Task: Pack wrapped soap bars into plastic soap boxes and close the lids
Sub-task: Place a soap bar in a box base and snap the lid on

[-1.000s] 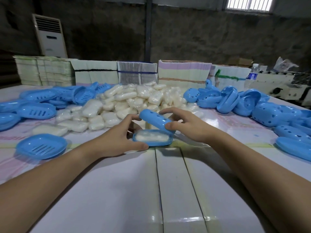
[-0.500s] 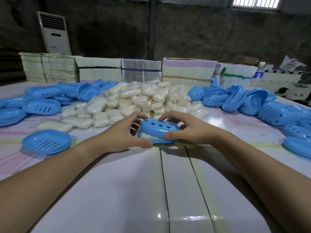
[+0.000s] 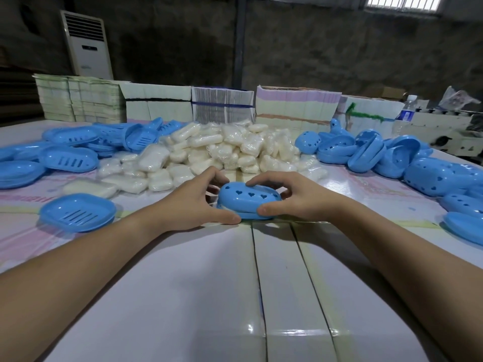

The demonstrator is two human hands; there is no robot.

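- Blue oval plastic soap box point(image 3: 249, 203), lid with heart cut-outs on top, sits mid-table, just short of the heap of wrapped bars; lid looks down on the base, a thin seam shows along the near edge.
- Left hand point(image 3: 192, 202) grips the box's left end, thumb along the near lower edge, fingers curled over the far side.
- Right hand point(image 3: 295, 197) grips the right end, thumb on the near rim, fingertips on the lid top.
- Step, as I judge it: pressing the lid shut. Do it well: hold the base flat on the table, push evenly at both ends, check the seam closes all round; uneven pressure could leave one end popped.
- Soap inside not visible now, cannot tell how it sits.
- Pile of white plastic-wrapped soap bars point(image 3: 222, 152) just behind the box, toward the far edge.
- Open blue slotted tray-shaped base point(image 3: 78, 209) near the left edge; more blue lids and boxes point(image 3: 441, 178) along the right edge.
- White table point(image 3: 183, 296) bare at the near edge.
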